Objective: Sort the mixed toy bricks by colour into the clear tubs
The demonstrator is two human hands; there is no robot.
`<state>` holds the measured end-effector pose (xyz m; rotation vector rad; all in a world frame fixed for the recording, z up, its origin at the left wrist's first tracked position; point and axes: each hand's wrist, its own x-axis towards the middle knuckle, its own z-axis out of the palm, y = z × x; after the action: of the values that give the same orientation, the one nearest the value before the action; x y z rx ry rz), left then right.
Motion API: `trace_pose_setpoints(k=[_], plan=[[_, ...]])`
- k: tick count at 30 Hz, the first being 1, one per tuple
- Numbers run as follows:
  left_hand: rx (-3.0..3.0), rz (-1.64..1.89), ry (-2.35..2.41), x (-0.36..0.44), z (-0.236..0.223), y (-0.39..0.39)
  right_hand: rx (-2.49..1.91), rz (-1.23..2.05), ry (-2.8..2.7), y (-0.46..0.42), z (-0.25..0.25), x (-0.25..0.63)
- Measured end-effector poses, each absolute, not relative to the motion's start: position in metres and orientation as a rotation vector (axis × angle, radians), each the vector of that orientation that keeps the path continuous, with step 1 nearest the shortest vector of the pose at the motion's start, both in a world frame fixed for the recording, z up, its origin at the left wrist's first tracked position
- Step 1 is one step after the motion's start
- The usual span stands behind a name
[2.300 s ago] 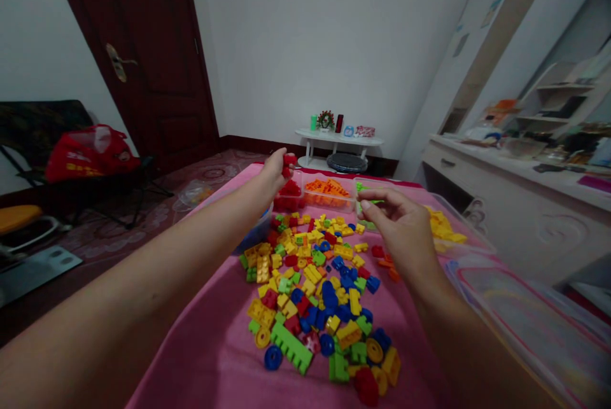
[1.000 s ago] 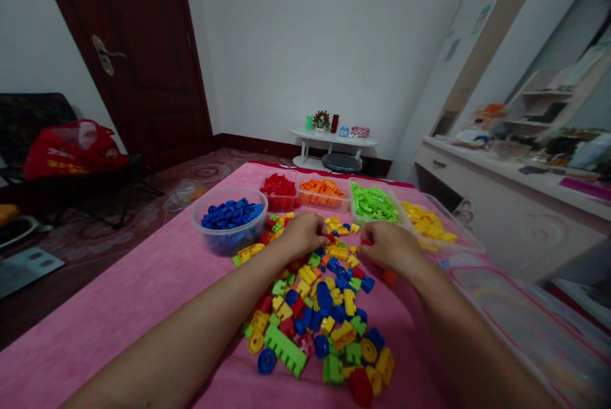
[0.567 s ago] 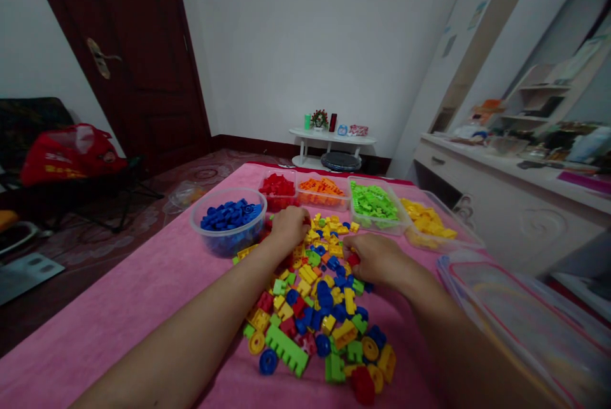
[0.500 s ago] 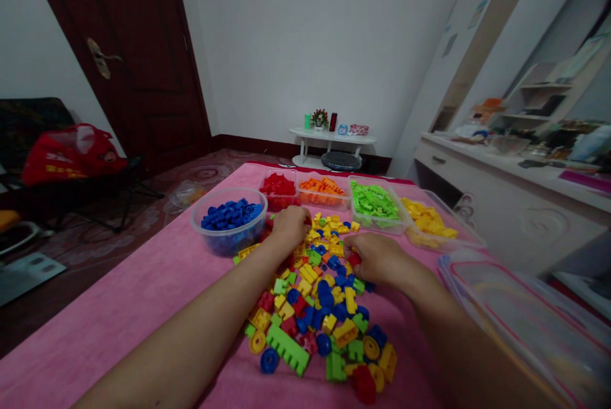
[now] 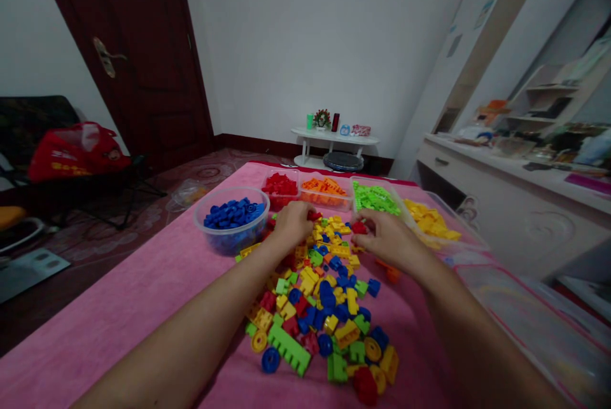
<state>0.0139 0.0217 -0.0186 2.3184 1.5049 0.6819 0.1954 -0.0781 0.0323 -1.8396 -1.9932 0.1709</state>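
Note:
My left hand (image 5: 293, 223) is over the far end of a mixed pile of toy bricks, its fingers closed on a red brick (image 5: 314, 215). My right hand (image 5: 389, 240) is at the pile's far right, pinching another red brick (image 5: 359, 228) between thumb and fingers. Loose yellow bricks (image 5: 309, 280), blue bricks (image 5: 327, 294) and green bricks (image 5: 289, 346) spread toward me on the pink cloth (image 5: 157, 307). An orange brick (image 5: 390, 271) lies under my right wrist, partly covered.
A round tub of blue bricks (image 5: 231, 240) stands left. Behind the pile are boxes of red bricks (image 5: 280, 185), orange bricks (image 5: 324, 187) and green bricks (image 5: 375, 199). A box of yellow bricks (image 5: 432, 221) is at right, near clear plastic lids (image 5: 520, 313).
My right hand has moved up and away from me with its red brick, uncovering the orange brick and some blue ones. A red brick now shows at my left fingertips.

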Motion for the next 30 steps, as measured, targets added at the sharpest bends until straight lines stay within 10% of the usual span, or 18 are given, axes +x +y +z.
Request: trace_pose_setpoints(k=[12, 30], plan=[[0.732, 0.445, 0.577, 0.033, 0.004, -0.01, -1.312, 0.565, -1.527, -0.077, 0.035, 0.18], [0.503, 0.777, 0.405, -0.005, 0.052, 0.004, -1.317, 0.281, -1.756, -0.072, -0.006, 0.145]])
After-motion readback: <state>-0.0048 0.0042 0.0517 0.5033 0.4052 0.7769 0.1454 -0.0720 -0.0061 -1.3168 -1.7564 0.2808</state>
